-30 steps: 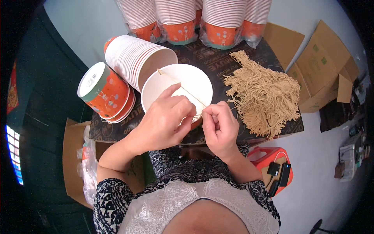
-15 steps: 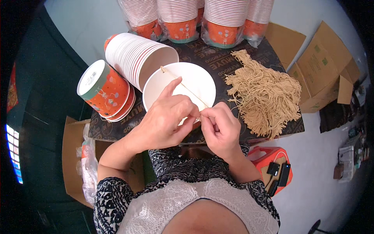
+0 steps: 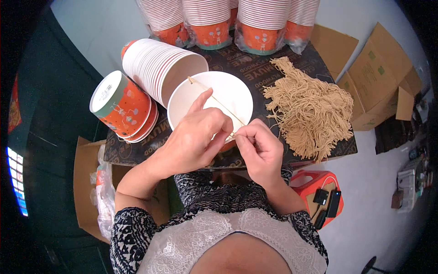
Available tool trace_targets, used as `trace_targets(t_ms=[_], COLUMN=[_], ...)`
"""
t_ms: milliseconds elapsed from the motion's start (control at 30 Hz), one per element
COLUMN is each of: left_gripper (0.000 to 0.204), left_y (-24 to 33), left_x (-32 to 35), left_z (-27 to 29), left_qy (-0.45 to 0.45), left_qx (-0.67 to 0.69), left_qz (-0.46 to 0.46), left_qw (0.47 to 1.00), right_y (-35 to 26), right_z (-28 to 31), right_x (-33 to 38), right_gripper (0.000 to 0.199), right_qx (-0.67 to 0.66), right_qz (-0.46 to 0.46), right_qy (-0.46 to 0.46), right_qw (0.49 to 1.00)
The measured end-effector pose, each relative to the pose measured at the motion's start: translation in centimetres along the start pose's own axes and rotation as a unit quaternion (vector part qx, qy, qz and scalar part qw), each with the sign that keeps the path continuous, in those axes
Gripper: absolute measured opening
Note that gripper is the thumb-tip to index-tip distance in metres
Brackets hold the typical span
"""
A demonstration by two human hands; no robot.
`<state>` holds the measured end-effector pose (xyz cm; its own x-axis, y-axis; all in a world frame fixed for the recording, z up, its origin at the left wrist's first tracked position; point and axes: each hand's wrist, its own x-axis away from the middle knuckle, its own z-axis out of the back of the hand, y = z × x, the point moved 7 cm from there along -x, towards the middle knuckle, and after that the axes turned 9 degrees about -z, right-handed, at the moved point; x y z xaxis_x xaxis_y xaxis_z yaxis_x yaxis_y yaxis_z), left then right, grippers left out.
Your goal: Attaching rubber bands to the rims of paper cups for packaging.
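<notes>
A white-lined paper tub [image 3: 232, 91] stands mouth up at the table's near edge, between my hands. Across its opening runs a thin tan cord [image 3: 222, 104], knotted at the far-left rim. At the near rim my right hand [image 3: 261, 148] pinches the cord between thumb and forefinger. My left hand [image 3: 194, 137] leans over the tub's left side, one finger stretched out above the opening. Its other fingers are curled and pinch near the cord's end, close to my right fingertips; the exact grip is partly hidden. The tub's near side is mostly covered by my hands.
On the dark table [image 3: 255, 68], a pile of tan cords [image 3: 310, 112] lies right. Nested tubs [image 3: 157, 68] lie on their side at left, beside upside-down orange tubs [image 3: 125, 107]. Wrapped tub stacks [image 3: 262, 27] line the back. Cardboard boxes [image 3: 378, 73] and a red stool [image 3: 335, 182] stand right.
My fingertips have parted slightly, my right hand shifting a little to the right with the cord. The tub and everything around it stay in place.
</notes>
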<state>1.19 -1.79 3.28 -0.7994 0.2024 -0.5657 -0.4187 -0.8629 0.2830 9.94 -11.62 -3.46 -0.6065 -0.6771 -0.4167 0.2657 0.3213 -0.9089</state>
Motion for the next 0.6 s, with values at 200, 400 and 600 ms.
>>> trace_targets(t_ms=[200,400,600], left_gripper=[0.022,0.021,0.022], left_y=[1.1,0.7,0.9], left_x=[-0.3,0.1,0.0], left_z=[0.3,-0.2,0.1], left_qy=[0.007,-0.019,-0.033], left_qx=[-0.026,-0.035,-0.038], left_qz=[-0.025,-0.038,-0.04], left_qw=[0.999,0.999,0.998], right_y=[0.3,0.4,-0.2], right_z=[-0.2,-0.1,2.2], right_x=[0.2,0.2,-0.3], right_gripper=[0.004,0.005,0.011], right_qx=[-0.046,-0.041,0.115], right_qz=[-0.05,-0.065,0.054], right_qy=[-0.023,-0.018,0.086], right_qw=[0.997,0.997,0.988])
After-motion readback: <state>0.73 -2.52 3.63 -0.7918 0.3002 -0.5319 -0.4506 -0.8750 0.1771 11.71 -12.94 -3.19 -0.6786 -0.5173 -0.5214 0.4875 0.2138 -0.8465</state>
